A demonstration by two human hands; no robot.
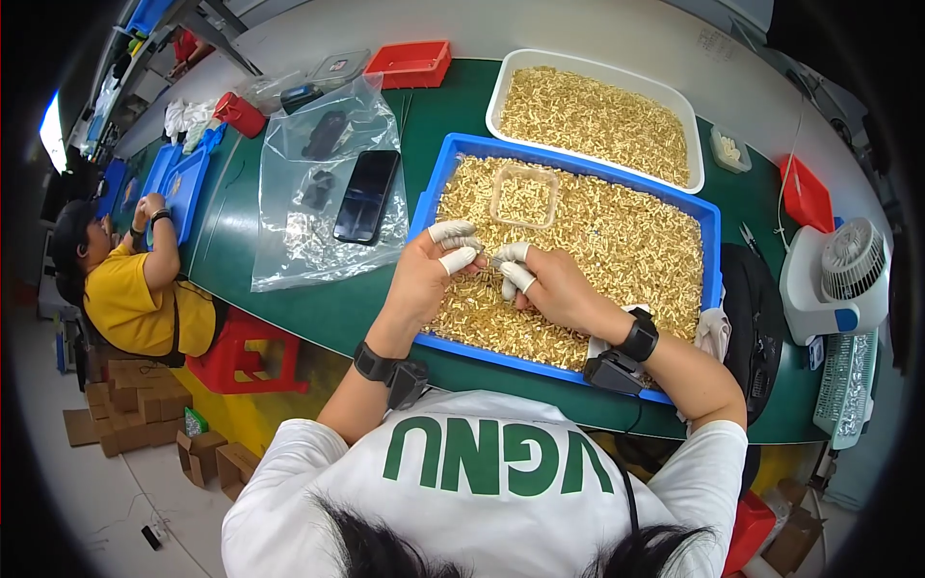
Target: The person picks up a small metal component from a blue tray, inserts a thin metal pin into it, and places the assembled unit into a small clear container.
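Note:
My left hand and my right hand meet over a blue tray filled with small gold-coloured metal pieces. White finger covers sit on several of my fingertips. Both hands are closed in a pinch, fingertips close together. Something tiny may be between them, too small and too covered to name. Just beyond the fingers, a small clear square container rests on the loose pieces, with more of them inside.
Behind the tray stands a white tub of similar pieces. A phone lies on a clear plastic bag to the left. Right are a black bag and a white fan. A person in yellow works at far left.

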